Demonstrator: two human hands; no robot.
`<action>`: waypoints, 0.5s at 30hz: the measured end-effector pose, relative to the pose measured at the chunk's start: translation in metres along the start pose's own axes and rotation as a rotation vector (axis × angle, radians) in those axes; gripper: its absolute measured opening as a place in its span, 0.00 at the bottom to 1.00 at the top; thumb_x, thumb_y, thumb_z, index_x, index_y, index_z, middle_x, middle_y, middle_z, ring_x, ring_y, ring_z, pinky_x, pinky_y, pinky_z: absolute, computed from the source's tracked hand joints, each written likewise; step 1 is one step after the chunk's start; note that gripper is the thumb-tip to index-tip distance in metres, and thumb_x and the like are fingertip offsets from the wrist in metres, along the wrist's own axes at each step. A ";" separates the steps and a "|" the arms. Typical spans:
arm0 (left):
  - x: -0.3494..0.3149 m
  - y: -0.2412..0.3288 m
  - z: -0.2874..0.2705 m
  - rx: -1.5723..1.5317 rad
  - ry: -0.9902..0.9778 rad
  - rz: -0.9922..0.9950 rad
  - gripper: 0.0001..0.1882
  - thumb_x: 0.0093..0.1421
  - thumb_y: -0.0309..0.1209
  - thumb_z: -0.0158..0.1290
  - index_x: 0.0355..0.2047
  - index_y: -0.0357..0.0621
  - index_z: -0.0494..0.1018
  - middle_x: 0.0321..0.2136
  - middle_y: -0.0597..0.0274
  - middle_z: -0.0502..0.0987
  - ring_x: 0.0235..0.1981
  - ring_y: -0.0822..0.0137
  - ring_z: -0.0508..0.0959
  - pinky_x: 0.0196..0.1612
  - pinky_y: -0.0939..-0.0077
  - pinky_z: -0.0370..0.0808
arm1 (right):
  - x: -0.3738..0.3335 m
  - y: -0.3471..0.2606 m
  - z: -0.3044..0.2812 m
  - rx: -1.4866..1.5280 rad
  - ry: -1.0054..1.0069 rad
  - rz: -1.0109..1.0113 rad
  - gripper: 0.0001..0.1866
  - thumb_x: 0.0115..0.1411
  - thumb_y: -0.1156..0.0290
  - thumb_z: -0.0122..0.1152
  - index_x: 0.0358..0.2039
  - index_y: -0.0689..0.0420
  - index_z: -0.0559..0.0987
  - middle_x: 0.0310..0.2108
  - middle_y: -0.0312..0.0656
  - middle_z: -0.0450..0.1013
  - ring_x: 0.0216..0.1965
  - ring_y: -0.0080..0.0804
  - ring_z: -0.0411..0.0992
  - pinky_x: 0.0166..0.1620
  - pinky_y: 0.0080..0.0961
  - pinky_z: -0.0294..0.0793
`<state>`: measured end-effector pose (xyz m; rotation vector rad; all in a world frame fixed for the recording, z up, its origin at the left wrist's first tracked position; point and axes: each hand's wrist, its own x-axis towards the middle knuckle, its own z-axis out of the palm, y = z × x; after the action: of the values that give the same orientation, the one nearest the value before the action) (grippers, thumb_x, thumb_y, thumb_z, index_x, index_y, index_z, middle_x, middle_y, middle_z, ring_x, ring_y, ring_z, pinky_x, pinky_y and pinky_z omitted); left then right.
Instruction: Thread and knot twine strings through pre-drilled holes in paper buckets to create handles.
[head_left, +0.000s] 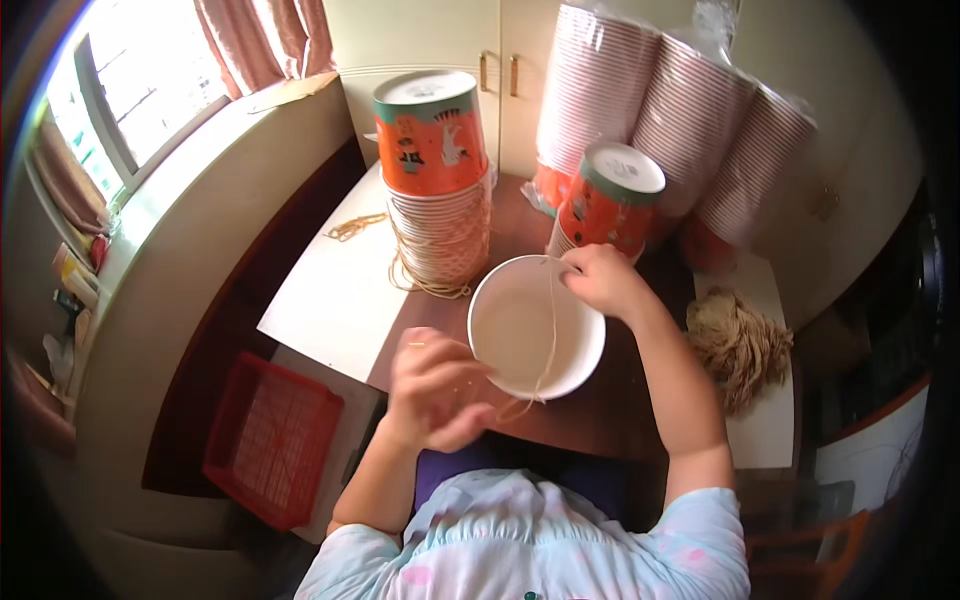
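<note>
A white-lined paper bucket point(500, 330) stands in front of me with its mouth toward me. A thin tan string point(553, 320) runs across its mouth from the far rim to the near rim, and a loose loop hangs at the near edge. My right hand point(605, 280) pinches the bucket's far right rim by the string's upper end. Beside the near left rim, my left hand point(435, 390) is slightly blurred, with its thumb and fingers apart and nothing visible in it. Behind on the left rises a stack of orange-and-green paper buckets point(430, 145), upside down, with string loops point(430, 265) hanging around it.
A shorter stack of upturned buckets point(610, 205) stands behind my right hand. Tall plastic-wrapped bucket stacks point(690, 110) are at the back right. A bundle of tan strings point(738, 350) lies to the right; a few strings point(357, 227) lie left. A red basket point(275, 435) sits lower left.
</note>
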<state>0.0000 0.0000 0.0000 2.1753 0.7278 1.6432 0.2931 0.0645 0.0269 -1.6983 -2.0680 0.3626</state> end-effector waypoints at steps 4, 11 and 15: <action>0.014 -0.021 -0.027 -0.408 0.085 -0.486 0.40 0.61 0.62 0.44 0.57 0.36 0.64 0.48 0.52 0.73 0.45 0.63 0.73 0.50 0.67 0.67 | -0.038 -0.070 -0.028 -0.050 0.683 -0.468 0.15 0.54 0.72 0.60 0.43 0.56 0.79 0.40 0.49 0.77 0.39 0.45 0.76 0.43 0.37 0.75; 0.139 -0.008 -0.052 -0.455 0.194 0.030 0.60 0.45 0.42 0.69 0.69 0.47 0.40 0.64 0.51 0.54 0.63 0.56 0.60 0.61 0.55 0.64 | 0.029 -0.114 -0.052 0.343 0.522 -0.919 0.42 0.50 0.75 0.60 0.66 0.61 0.55 0.65 0.53 0.53 0.68 0.46 0.49 0.67 0.39 0.49; 0.202 -0.044 -0.064 0.008 0.079 0.142 0.63 0.42 0.37 0.72 0.68 0.45 0.37 0.61 0.43 0.58 0.60 0.54 0.65 0.56 0.58 0.72 | 0.094 -0.134 -0.066 0.858 0.324 -0.636 0.39 0.60 0.74 0.53 0.68 0.62 0.46 0.67 0.48 0.51 0.67 0.36 0.50 0.66 0.33 0.50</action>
<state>-0.0282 0.1484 0.1558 2.2242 0.6152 1.8079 0.1959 0.1229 0.1623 -0.5268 -1.7045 0.5937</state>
